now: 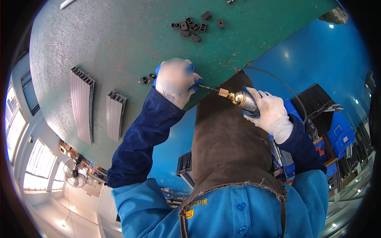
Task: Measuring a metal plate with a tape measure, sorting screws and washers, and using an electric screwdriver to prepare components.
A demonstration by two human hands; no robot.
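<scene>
Cylindrical brass-collared tool [239,98] clasped by gloved right hand [270,111], thin bit [209,88] aimed at gloved left hand [174,81], whose grip cannot be told, black blocks [183,26] on scuffed green tabletop [119,43].

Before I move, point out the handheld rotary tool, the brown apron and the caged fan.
Handheld rotary tool [238,98], head view: brass-coloured section.
Brown apron [232,137], head view: middle front.
Caged fan [76,173], head view: hub.

Lighting: bright overall. Windows [39,164] at lower left overexposed to white; small glare spots reflected on the blue floor [278,65]; pale sheen cast over the left of the green tabletop [131,35]. Left hand [174,81] blurred in one patch. Straight lines bowed toward the rim; corners blackened.
</scene>
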